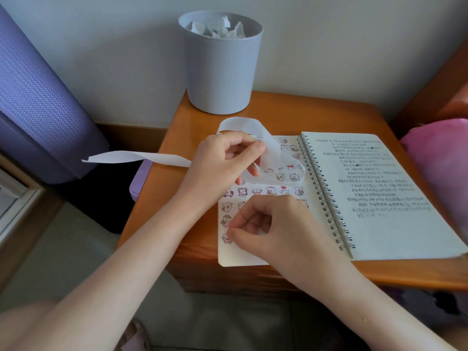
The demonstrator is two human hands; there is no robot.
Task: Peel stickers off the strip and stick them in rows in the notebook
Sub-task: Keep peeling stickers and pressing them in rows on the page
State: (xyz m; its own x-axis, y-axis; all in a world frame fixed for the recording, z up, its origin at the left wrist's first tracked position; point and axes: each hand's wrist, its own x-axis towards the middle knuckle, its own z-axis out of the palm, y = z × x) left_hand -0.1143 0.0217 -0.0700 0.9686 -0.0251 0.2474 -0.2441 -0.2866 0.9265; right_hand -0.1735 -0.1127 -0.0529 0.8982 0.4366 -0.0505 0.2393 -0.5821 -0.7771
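An open spiral notebook [379, 224] lies on a wooden table [177, 138]. Its left page carries rows of small cartoon stickers [255, 191]; its right page is handwritten. My left hand [222, 163] pinches a long white backing strip [271, 158], which loops above the page and trails off to the left past the table edge. A few stickers show on the loop. My right hand [268, 226] has curled fingers, with thumb and fingertip down on the lower left of the page beside a sticker [226, 238]. Whether they pinch a sticker is hidden.
A grey bin [220, 72] holding crumpled white paper stands at the table's back. A purple rolled mat [38, 102] leans at the left, a pink cloth [438, 168] lies at the right. A purple box lid [138, 183] shows beside the table's left edge.
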